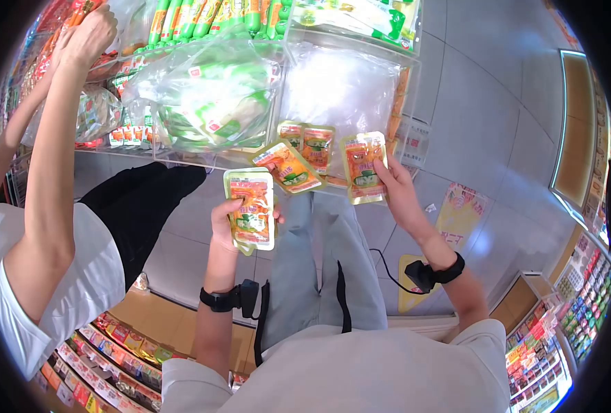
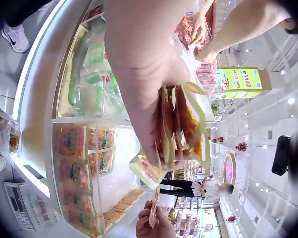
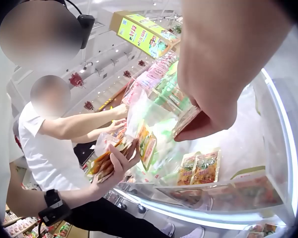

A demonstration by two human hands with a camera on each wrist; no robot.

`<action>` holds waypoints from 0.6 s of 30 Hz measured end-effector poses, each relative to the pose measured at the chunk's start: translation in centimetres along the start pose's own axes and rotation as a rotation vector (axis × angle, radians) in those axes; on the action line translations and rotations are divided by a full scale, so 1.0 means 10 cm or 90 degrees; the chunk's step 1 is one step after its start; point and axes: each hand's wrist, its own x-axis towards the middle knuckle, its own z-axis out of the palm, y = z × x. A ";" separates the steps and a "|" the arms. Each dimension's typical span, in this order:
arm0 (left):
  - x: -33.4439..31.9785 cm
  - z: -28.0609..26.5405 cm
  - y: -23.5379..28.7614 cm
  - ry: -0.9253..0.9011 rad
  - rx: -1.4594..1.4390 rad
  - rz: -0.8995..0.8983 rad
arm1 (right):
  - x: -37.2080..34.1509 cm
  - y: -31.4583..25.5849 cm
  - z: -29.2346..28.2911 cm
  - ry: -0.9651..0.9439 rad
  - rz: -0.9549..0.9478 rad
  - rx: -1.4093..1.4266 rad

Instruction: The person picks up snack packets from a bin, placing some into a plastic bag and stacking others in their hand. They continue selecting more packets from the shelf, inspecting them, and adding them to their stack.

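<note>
My left hand (image 1: 224,221) grips a stack of flat snack packets (image 1: 252,213), orange and green with clear edges, thumb across the front one. In the left wrist view several packet edges (image 2: 176,124) fan out from the palm. My right hand (image 1: 399,195) pinches a single similar packet (image 1: 365,168) by its side, over the front of a clear bin (image 1: 340,82). Between the hands a tilted packet (image 1: 290,168) shows close to the left fingertips. Two more packets (image 3: 199,168) lie side by side in the bin, just below my right hand.
Left of that bin, a neighbouring compartment holds green-and-white packs in a plastic bag (image 1: 212,96). Green stick-shaped snacks (image 1: 216,17) fill the row behind. Another person's arm (image 1: 50,165) reaches over the display at left. Clear bin walls (image 1: 408,110) stand at right.
</note>
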 end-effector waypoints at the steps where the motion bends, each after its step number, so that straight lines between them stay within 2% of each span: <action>1: 0.00 -0.02 -0.03 0.016 -0.011 -0.002 | 0.00 -0.01 0.00 0.002 -0.027 -0.010; 3: -0.01 -0.05 -0.06 0.050 -0.035 -0.006 | 0.00 -0.07 0.01 0.006 -0.080 -0.031; 6: -0.08 -0.04 -0.07 0.077 -0.061 0.011 | -0.02 -0.18 -0.02 0.009 -0.033 -0.098; 9: -0.14 -0.08 -0.08 0.097 -0.075 0.047 | 0.01 -0.27 -0.06 0.033 -0.020 -0.268; 12: -0.19 -0.20 -0.09 0.087 -0.141 0.067 | 0.24 -0.18 -0.28 -0.028 -0.109 -0.436; 15: -0.24 -0.26 -0.10 0.076 -0.167 0.082 | 0.31 -0.26 -0.23 -0.013 -0.076 -0.349; 18: -0.26 -0.28 -0.12 0.088 -0.161 0.088 | 0.40 -0.27 -0.10 0.019 -0.138 -0.348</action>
